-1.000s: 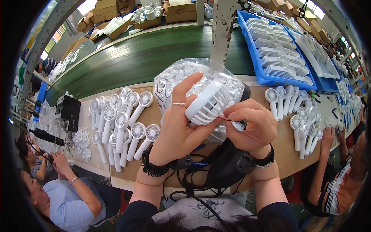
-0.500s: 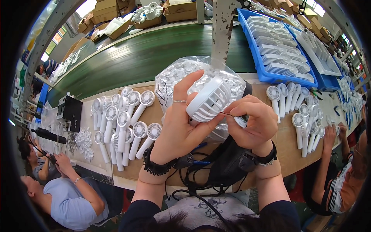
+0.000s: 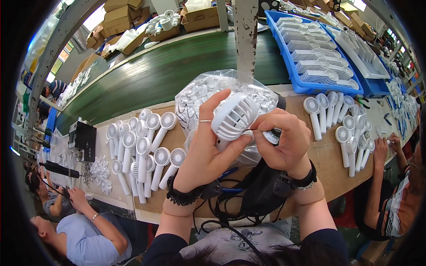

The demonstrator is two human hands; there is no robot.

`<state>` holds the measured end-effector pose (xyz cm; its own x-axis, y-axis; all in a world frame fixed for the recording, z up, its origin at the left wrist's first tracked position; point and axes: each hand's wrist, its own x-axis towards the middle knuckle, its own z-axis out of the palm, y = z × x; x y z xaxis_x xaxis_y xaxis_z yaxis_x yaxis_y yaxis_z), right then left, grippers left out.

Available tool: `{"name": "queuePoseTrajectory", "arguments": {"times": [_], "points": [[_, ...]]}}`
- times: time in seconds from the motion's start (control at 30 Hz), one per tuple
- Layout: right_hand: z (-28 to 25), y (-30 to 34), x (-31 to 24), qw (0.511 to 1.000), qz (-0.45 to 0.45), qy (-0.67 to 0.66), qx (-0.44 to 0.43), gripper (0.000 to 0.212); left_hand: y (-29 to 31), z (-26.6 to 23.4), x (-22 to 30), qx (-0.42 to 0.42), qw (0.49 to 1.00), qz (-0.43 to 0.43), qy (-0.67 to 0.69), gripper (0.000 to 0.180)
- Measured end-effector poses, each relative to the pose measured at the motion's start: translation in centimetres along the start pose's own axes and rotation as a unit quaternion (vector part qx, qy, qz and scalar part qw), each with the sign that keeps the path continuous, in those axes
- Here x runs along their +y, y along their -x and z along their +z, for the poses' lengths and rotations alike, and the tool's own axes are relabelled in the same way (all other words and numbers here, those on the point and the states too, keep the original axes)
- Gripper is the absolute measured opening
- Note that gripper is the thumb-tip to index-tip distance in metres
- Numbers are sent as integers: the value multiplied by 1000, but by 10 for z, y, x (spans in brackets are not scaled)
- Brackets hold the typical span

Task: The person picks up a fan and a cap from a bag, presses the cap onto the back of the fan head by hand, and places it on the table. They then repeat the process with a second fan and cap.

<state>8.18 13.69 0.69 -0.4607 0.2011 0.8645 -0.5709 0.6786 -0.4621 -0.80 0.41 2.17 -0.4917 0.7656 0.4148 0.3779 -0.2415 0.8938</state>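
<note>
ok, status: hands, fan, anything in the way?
Left hand holding white fan. Right hand at thin dark wire, holding round part. Bag of white parts behind fan.

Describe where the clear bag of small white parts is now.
In the head view, the clear bag lies near the picture's centre, just beyond the left hand and the white fan it holds, in front of the green belt.

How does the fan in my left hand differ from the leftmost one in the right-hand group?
The held fan is up in the left hand; the lying fan rests on the brown worktop. The held fan looks bigger; the lying fan smaller. The lying fan's handle shows; the hand mostly hides the held fan's lower part. Both are white with slatted heads.
</note>
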Motion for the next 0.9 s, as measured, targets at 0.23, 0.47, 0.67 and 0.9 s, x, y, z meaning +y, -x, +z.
{"name": "queuePoseTrajectory", "arguments": {"times": [0.23,0.47,0.67,0.9], "points": [[-3,-3,-1,1000,-2,11,-7,22,-1,-1,0,-1,1000,6,1,65],[-3,-4,-1,1000,-2,11,-4,22,-1,0,-3,4,1000,16,-17,64],[-2,-4,0,1000,-1,8,-2,20,-2,0,-3,7,999,22,-25,62],[0,-3,2,999,-16,28,10,21,-4,2,-7,1,997,-50,50,61]]}}
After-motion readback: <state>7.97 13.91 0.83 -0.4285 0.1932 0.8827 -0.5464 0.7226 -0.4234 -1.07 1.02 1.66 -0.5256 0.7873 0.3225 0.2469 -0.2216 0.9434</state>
